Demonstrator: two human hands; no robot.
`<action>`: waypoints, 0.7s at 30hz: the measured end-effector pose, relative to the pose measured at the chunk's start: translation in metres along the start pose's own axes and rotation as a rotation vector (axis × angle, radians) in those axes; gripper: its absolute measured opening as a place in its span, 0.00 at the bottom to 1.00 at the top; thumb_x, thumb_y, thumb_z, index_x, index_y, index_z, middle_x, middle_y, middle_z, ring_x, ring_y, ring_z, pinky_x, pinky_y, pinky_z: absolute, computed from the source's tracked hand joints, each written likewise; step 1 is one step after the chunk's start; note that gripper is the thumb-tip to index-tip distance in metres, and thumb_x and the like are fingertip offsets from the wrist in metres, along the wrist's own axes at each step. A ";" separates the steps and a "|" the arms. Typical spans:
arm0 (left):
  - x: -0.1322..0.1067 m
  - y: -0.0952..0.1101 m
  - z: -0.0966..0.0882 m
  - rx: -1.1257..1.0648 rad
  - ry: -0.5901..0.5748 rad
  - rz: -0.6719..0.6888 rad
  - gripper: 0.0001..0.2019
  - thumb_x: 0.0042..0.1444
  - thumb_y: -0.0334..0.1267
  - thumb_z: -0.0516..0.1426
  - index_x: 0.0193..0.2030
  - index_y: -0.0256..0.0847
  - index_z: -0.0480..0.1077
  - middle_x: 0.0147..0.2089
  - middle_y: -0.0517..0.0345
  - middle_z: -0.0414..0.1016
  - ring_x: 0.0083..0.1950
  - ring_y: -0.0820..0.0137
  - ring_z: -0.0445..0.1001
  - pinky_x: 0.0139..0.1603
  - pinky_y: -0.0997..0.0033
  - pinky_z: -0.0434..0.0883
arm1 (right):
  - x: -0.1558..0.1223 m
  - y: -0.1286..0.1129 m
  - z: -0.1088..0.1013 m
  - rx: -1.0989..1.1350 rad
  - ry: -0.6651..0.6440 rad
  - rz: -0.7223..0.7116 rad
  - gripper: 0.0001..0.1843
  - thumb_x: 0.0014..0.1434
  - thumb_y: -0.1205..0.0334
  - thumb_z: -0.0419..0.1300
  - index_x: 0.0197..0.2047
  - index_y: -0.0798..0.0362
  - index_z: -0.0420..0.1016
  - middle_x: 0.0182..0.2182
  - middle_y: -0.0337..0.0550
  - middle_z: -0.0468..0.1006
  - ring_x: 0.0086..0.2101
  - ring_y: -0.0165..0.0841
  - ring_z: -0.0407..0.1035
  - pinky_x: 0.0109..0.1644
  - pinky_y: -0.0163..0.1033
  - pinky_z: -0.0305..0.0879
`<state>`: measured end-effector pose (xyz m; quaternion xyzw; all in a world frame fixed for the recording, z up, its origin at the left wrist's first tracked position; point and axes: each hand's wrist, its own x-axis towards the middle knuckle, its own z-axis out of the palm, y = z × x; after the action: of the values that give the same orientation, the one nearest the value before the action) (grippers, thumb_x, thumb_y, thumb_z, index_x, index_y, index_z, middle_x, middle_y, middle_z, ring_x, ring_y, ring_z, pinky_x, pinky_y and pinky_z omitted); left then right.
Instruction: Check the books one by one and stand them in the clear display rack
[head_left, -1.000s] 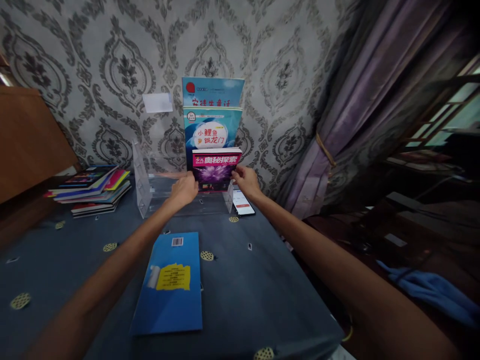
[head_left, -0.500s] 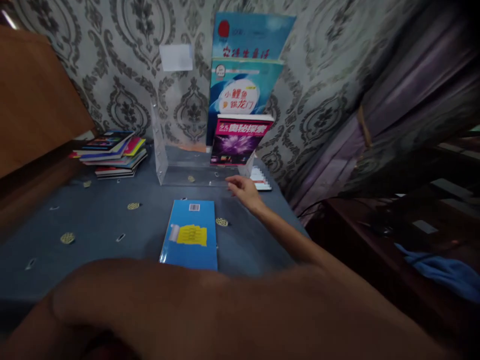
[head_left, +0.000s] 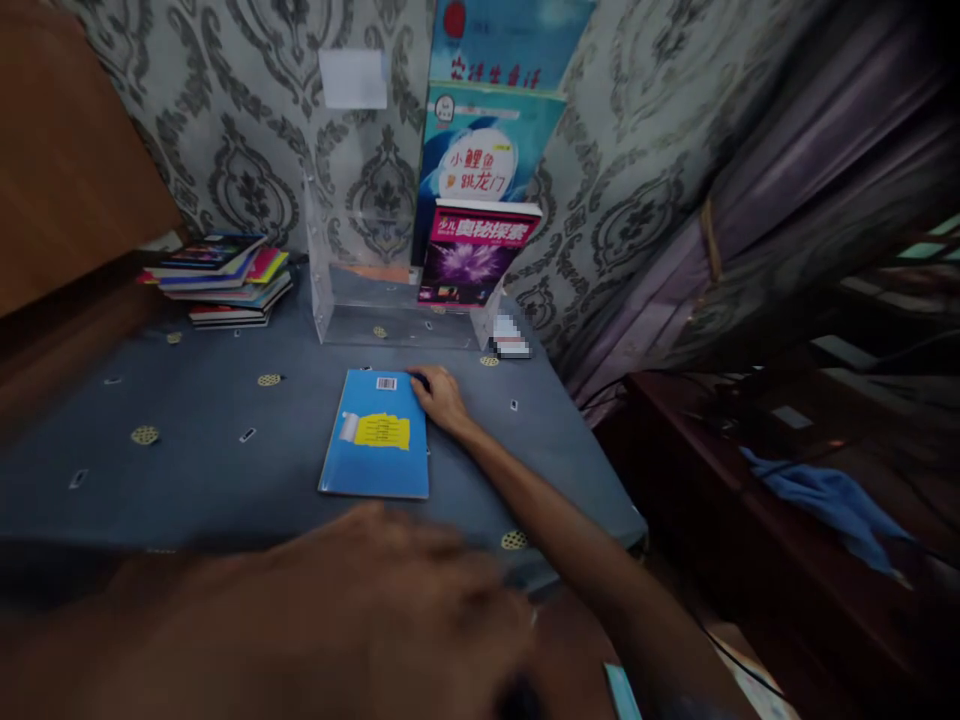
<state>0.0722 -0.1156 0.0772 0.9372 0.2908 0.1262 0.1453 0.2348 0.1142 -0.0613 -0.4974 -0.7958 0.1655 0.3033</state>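
Note:
A blue book (head_left: 375,470) lies flat on the table, its back cover up with a barcode and a yellow scroll. My right hand (head_left: 442,400) is at the book's upper right corner, fingers curled against that edge. Across the bottom foreground, very close to the camera, my left hand (head_left: 390,600) is smeared by motion and its fingers cannot be made out. Behind the book stands a clear acrylic rack (head_left: 360,325). On the rack's right side a purple magazine (head_left: 472,255), a teal book (head_left: 491,120) and a blue book with red lettering (head_left: 510,40) rise in tiers.
A stack of books (head_left: 225,285) sits at the table's back left, near a brown wooden panel (head_left: 67,150). A small pale item (head_left: 510,338), partly pixelated, lies right of the rack. Beyond the table (head_left: 202,480) are a curtain (head_left: 660,270) and a dark red cabinet (head_left: 675,450) with a blue cloth (head_left: 825,510).
My right hand has come from the rack's front edge down and left to the blue book's corner. My left hand has shifted lower, uncovering the book's near edge. The view has tilted down.

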 end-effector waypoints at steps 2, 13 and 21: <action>0.002 -0.026 0.002 0.102 -0.058 -0.044 0.21 0.66 0.53 0.53 0.61 0.47 0.68 0.61 0.52 0.74 0.61 0.59 0.74 0.60 0.58 0.70 | -0.001 0.000 -0.001 0.004 0.010 -0.020 0.17 0.65 0.64 0.53 0.54 0.52 0.76 0.52 0.48 0.80 0.54 0.40 0.70 0.61 0.49 0.63; -0.030 -0.099 0.092 0.389 0.104 -0.324 0.52 0.55 0.70 0.53 0.75 0.35 0.44 0.75 0.29 0.46 0.77 0.44 0.40 0.70 0.35 0.53 | -0.004 -0.004 -0.005 0.030 -0.032 -0.140 0.18 0.64 0.67 0.54 0.55 0.53 0.76 0.52 0.50 0.80 0.53 0.41 0.72 0.64 0.54 0.59; -0.047 -0.067 0.104 0.578 0.119 -0.353 0.36 0.62 0.24 0.48 0.76 0.38 0.40 0.75 0.37 0.51 0.77 0.51 0.46 0.69 0.42 0.56 | -0.036 -0.017 -0.011 0.061 -0.106 -0.275 0.19 0.67 0.67 0.51 0.57 0.53 0.76 0.52 0.50 0.81 0.51 0.39 0.73 0.60 0.51 0.63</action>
<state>0.0338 -0.1113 -0.0494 0.8659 0.4800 0.0661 -0.1242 0.2416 0.0743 -0.0544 -0.3647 -0.8660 0.1726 0.2954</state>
